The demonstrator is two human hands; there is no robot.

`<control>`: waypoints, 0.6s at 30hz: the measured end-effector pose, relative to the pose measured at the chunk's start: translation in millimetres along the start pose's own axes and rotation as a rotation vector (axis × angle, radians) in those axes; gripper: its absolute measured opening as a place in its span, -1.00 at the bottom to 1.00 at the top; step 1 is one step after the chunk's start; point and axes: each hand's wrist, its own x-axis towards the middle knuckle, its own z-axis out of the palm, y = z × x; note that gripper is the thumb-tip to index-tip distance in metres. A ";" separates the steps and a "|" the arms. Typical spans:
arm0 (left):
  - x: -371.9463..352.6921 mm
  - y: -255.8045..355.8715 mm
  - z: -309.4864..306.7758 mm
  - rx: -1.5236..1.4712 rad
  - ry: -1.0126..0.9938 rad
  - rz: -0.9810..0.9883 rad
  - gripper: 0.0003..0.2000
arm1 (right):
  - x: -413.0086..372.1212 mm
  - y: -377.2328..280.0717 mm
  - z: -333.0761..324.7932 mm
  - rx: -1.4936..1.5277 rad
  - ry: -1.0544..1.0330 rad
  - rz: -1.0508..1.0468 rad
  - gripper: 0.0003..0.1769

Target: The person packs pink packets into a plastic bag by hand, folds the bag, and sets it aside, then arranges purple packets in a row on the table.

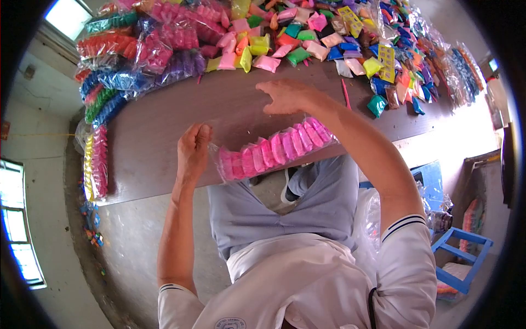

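A long clear plastic bag (278, 147) filled with a row of bright pink packets lies along the table's near edge, above my lap. My left hand (194, 149) is closed at the bag's left end, with clear film showing beside the thumb. My right hand (286, 96) hovers over the table beyond the bag, fingers stretched out to the left and thumb apart, with nothing visible in it. The right forearm passes over the bag's right end.
Loose coloured packets (298, 55) cover the table's far side. Filled bags (164, 46) are stacked at the far left, and more bags (97, 164) stand at the left edge. A thin red stick (346, 94) lies right of my hand. A blue stool frame (463, 257) stands at right.
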 end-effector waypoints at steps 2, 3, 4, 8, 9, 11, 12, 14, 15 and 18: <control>0.0 -9.2 -3.2 -0.001 0.017 0.015 -0.68 | 7.1 9.0 -0.8 0.093 -0.079 -0.037 -0.53; -0.4 -13.8 -4.1 0.037 0.019 0.018 -0.69 | 9.1 12.7 -1.0 0.188 -0.164 -0.072 -0.59; -1.6 -17.8 -4.6 0.074 0.021 0.018 -0.69 | 10.1 15.0 1.3 0.188 -0.167 -0.074 -0.59; -6.0 -3.6 -9.2 0.136 0.124 0.019 -0.71 | 5.2 17.1 5.0 0.382 -0.103 -0.049 -0.74; -9.1 4.9 -12.8 0.145 0.151 0.023 -0.72 | 3.7 14.8 2.1 0.369 -0.051 -0.067 -0.76; -15.7 20.4 -18.9 0.155 0.179 0.024 -0.73 | 2.0 10.6 -3.0 0.340 -0.047 -0.064 -0.79; -19.4 27.5 -20.8 0.175 0.195 0.125 -0.77 | 0.1 9.5 -3.6 0.310 -0.041 -0.058 -0.81; -27.1 40.6 -19.0 0.198 0.211 0.225 -0.81 | -1.4 10.0 -2.8 0.328 -0.030 -0.067 -0.80; -32.0 49.5 -12.3 0.217 0.181 0.313 -0.85 | -2.0 10.0 -2.5 0.347 -0.017 -0.075 -0.80; -46.1 59.5 23.9 0.228 -0.015 0.481 -0.85 | -4.2 9.1 -4.0 0.291 0.022 -0.100 -0.76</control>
